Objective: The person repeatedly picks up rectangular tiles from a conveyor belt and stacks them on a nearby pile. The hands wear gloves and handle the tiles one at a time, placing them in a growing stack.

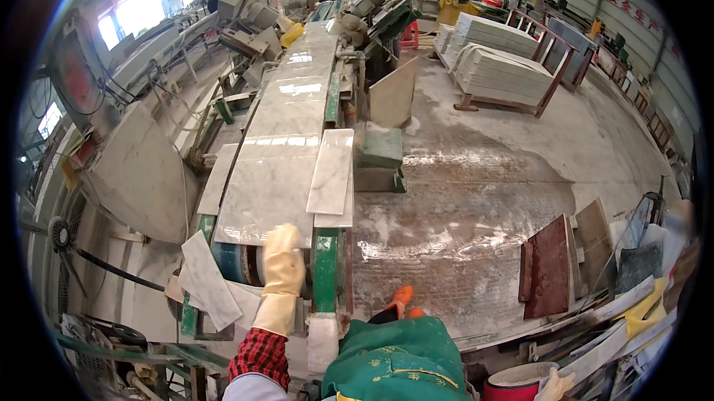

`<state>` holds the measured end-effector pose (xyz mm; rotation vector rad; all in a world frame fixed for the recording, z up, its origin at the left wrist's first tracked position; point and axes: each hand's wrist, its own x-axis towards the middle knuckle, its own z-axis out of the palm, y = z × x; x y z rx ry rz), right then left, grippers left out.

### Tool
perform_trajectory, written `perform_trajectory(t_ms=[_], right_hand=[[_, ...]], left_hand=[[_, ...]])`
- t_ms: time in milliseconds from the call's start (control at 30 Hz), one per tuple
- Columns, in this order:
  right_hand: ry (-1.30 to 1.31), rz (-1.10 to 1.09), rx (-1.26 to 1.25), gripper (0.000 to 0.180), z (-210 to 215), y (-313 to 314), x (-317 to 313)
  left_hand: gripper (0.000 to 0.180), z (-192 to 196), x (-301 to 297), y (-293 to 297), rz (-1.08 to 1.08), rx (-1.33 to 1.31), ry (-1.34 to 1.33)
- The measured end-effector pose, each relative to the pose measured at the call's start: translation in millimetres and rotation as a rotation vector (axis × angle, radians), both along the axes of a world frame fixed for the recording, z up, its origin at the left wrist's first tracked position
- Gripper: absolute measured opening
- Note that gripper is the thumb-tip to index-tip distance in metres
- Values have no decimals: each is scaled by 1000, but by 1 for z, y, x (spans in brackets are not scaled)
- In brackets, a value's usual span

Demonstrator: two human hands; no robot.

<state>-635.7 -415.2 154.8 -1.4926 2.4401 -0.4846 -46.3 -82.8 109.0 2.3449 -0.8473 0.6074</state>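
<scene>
Where the view spreads out under the fisheye lens, a large stone workshop shows, with a wet, grey concrete floor streaked with pale slurry and bright windows along the far left wall. A long green-framed conveyor machine runs away from the person up the middle of the picture, and on its bed lies a large white marble slab with grey veins, glossy and reflecting light. A narrower white marble strip rests on the slab's right edge, overlapping it. Beside the machine's right side stands a green metal box, and a beige stone panel leans upright behind it. Farther back on the right, stacks of pale cut slabs sit on a rusty red rack. At the right near edge, a dark red stone tile leans among other offcuts. A broken white marble piece lies tilted at the machine's left near corner, and a big grey rounded stone sheet leans to the left of it.

The person wears a green apron and a red checked sleeve. The left hand, in a yellow rubber glove, lies at the near end of the large slab, fingers stretched out fairly flat and touching its edge, not closed around anything. The right hand, also gloved, shows only partly at the lower edge; whether it is open or holding something cannot be told.
</scene>
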Motion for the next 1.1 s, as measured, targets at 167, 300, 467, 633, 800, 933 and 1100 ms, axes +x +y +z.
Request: perform_trajectory(t_ms=[167, 300, 467, 633, 800, 933, 1100], right_hand=[[161, 74, -18, 93, -16, -3, -16], [-31, 48, -58, 89, -11, 6, -5], [-78, 27, -92, 86, -30, -1, -20], [-672, -4, -146, 82, -12, 15, 1], [-688, -147, -149, 76, -2, 9, 2], [-1019, 48, -186, 48, 41, 25, 2], [-626, 435, -246, 42, 69, 41, 44]], left_hand=[[27, 2, -13, -49, -753, 21, 163], [20, -16, -8, -67, -718, 200, 148], [14, -27, -8, -74, -651, 121, 109], [10, -35, -8, -69, -628, 58, 83], [9, -40, -8, -71, -637, 26, 70], [9, -39, -6, -63, -626, 72, 52], [9, -49, -7, -68, -623, 27, 53]])
